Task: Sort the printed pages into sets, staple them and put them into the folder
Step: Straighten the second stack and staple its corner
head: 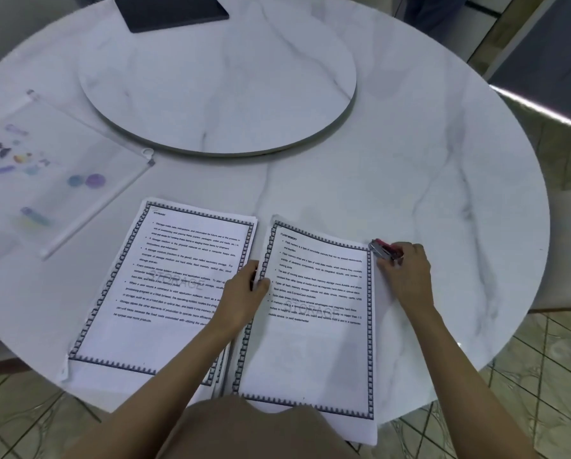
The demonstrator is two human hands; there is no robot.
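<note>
At the left of the marble table (443,160) lies the clear zip folder (55,167), its coloured stickers too blurred to read. Just right of it is the left set (165,276) of bordered pages, headed "STORAGE" over a faint "STORAGE" watermark. The left hand (242,294) pinches the left edge of the right set (317,342), headed "FLASH MEMORY", and at that set's top right corner the right hand (408,276) grips a red stapler (384,250).

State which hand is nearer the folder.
Left. The left hand holds the right stack's edge, right of the folder; the right hand is farther right, holding the stapler.
</note>
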